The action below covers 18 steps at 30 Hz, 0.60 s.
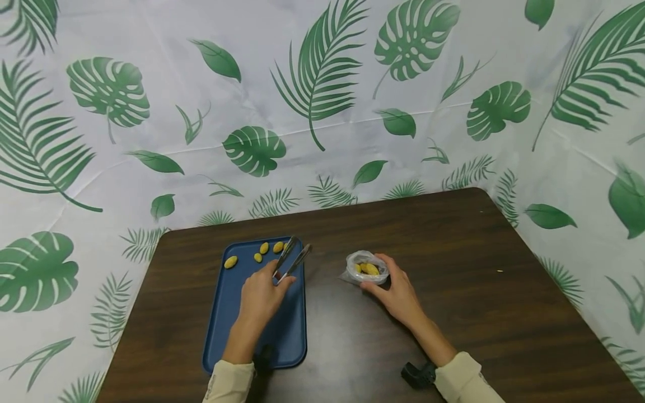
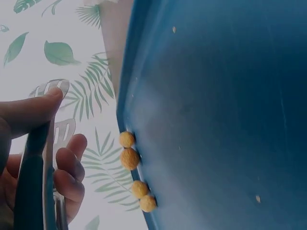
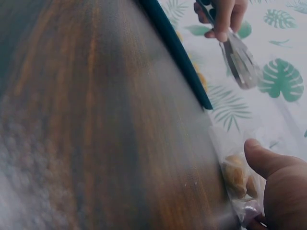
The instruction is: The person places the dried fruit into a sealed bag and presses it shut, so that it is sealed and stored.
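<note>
My left hand [image 1: 262, 292] grips a pair of metal tongs [image 1: 298, 258] above the far right part of a blue tray [image 1: 262, 330]. The two tong arms stand apart, with nothing visible between their slotted ends [image 2: 62, 129]. Several small yellow-brown pieces [image 1: 230, 262] lie along the tray's far side. To the right, my right hand [image 1: 403, 294] holds a clear plastic bag [image 1: 353, 259] by its side, thumb and fingers around it. Its mouth is open upward, and several yellow pieces [image 1: 372, 269] sit inside. The bag rests on the table beside the tray.
The dark wooden table [image 1: 453, 246] ends at a leaf-patterned cloth [image 1: 322, 101] behind it. A black strap-like object [image 1: 419, 375] sits at my right wrist. One tiny yellow bit [image 1: 499, 271] lies on the table at the right. Small crumbs dot the tray.
</note>
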{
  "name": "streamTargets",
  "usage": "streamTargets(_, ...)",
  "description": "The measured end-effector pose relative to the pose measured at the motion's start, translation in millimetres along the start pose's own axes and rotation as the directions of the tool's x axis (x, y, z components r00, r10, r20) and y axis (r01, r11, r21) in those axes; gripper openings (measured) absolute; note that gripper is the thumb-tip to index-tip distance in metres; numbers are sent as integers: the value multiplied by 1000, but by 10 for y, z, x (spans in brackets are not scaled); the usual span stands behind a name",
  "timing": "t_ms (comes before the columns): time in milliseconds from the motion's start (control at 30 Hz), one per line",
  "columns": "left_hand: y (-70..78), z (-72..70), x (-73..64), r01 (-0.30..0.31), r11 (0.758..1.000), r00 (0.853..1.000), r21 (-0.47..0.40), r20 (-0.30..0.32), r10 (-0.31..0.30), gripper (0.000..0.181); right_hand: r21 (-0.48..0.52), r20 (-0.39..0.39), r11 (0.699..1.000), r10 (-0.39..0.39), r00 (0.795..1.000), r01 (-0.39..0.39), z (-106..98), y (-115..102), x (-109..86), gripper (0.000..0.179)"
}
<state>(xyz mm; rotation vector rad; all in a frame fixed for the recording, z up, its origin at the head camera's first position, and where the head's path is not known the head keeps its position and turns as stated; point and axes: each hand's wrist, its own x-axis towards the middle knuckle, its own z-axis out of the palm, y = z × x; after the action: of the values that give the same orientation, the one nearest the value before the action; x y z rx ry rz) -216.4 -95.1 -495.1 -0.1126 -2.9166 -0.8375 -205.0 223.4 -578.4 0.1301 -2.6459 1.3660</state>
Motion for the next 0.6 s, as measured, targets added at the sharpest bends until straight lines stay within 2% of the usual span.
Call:
streamTargets(233,-93,-29,23,40,999,999,12,-8,-40,45,-14,1,1000,3,1000,-3,-8,-12,4,81)
streamTargets(600,-186,-19,59,86,995,996,51,15,-86,48,-7,7,1000,1,1000,-1,-14,-34,2,81)
